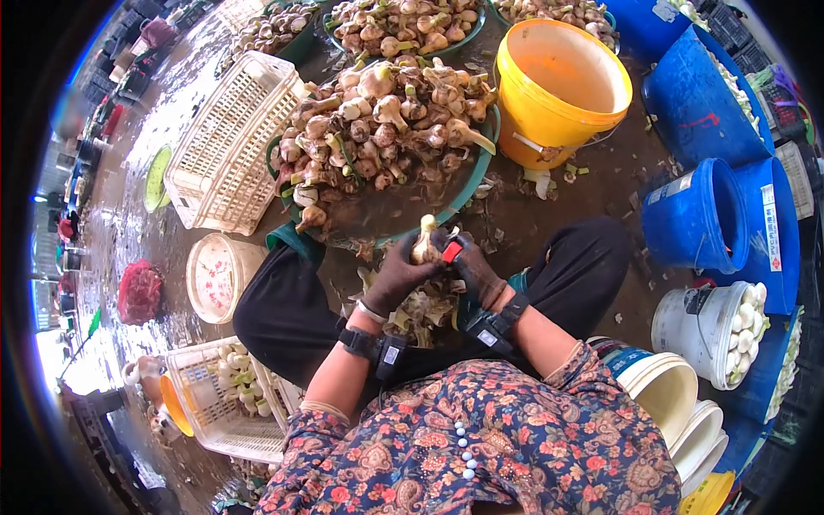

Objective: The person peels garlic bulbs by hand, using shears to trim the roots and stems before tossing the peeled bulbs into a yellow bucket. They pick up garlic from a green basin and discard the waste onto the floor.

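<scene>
Both my hands wear dark gloves and meet in front of my lap. My left hand [400,276] is closed around a garlic bulb [423,250], its pale cut stem pointing up. My right hand [475,270] is closed on a small red-handled tool [451,251] right beside the bulb; its working end is hidden. Just beyond my hands stands a wide green basin [468,199] heaped with unpeeled garlic bulbs [378,124]. Loose peelings and leaves [421,318] lie below my hands, between my legs.
A yellow bucket [558,94] stands behind the basin at right. White plastic crates [227,142] and a white tub [221,279] are on the left. Blue buckets [695,215] and a white bucket [699,335] of peeled garlic line the right. The floor is wet.
</scene>
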The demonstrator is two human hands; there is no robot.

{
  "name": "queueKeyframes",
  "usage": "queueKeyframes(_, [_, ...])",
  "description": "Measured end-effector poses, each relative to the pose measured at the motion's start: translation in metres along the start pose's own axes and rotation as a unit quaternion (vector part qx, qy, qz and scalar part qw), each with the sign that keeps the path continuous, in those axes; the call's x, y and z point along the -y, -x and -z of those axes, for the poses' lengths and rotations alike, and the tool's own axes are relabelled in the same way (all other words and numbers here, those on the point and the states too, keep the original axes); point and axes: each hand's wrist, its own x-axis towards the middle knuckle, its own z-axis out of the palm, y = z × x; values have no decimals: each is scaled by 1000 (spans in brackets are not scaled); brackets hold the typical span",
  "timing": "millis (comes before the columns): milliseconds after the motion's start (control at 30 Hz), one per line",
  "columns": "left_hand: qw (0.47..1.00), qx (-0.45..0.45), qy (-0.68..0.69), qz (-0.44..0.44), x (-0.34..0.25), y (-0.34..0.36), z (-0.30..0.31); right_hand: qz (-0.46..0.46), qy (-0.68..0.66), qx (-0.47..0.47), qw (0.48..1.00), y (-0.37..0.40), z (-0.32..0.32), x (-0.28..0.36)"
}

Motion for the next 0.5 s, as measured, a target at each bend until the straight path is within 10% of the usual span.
queueKeyframes(67, [883,-101,-413,-198,2,2,-5,56,55,-54,995,1,-3,-9])
queueKeyframes(500, [882,-5,-445,-159,-13,3,17,31,275,11,961,1,14,6])
